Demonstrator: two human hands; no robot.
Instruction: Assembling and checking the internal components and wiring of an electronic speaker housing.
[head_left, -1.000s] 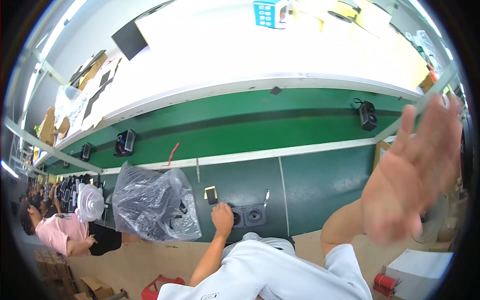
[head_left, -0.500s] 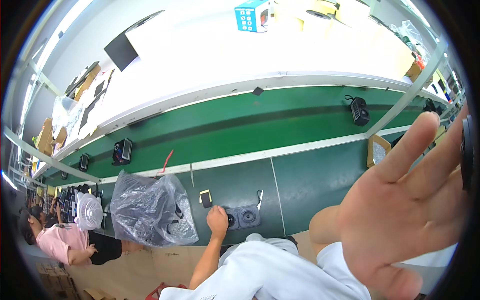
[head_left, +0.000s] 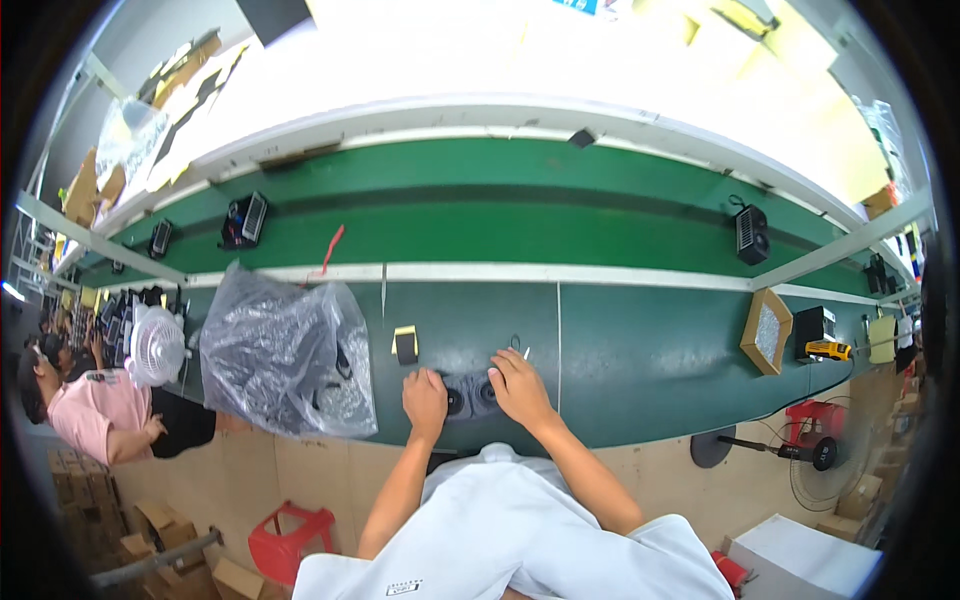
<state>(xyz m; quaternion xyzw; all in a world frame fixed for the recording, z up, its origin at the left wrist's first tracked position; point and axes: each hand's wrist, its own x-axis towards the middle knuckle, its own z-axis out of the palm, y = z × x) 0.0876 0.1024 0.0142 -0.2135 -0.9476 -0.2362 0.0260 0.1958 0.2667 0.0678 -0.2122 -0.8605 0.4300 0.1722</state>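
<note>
A dark grey twin speaker box lies flat on the green bench in front of me, its round drivers facing up. My left hand is closed at its left end, fingers curled against the edge. Over its right end lies my right hand, gripping it and partly covering the right driver. A black pad on yellow backing sits just beyond my left hand. Close to my right fingertips are a small dark loop and a thin white piece.
A clear plastic bag stands to the left, near a white fan and a person in pink. Other speakers rest on the green strip beyond. At right are a cardboard box and a yellow handheld tool.
My right hand has come down from close in front of the camera at the right onto the speaker box. The view has shifted; my left hand stays at the box's left end.
</note>
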